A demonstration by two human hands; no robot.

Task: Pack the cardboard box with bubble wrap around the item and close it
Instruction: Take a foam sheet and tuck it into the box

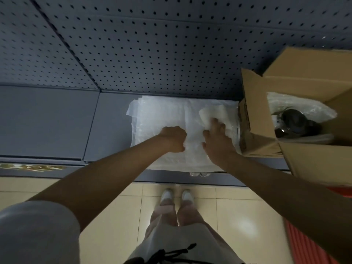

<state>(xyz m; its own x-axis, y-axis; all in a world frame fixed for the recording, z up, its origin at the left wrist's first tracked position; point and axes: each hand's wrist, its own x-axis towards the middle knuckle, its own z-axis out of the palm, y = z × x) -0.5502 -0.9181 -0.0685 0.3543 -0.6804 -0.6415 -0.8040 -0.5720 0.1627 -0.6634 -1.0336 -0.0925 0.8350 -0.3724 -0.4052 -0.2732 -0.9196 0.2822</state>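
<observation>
An open cardboard box [297, 119] stands at three o'clock on a grey shelf [47, 121], flaps up, holding a dark item [297, 124] nested in bubble wrap [308, 107]. Just left of it, touching its flap, lies a stack of white bubble-wrap sheets [158, 115]. The left hand [174, 139], its grip curled tight, pinches a sheet; the right hand [216, 140] grips a raised fold at one o'clock. A perforated panel [152, 44] backs the shelf.

left hand [174, 139] grips bubble wrap [162, 119] | right hand [217, 141] pinches it | cardboard box [266, 141] beside
</observation>
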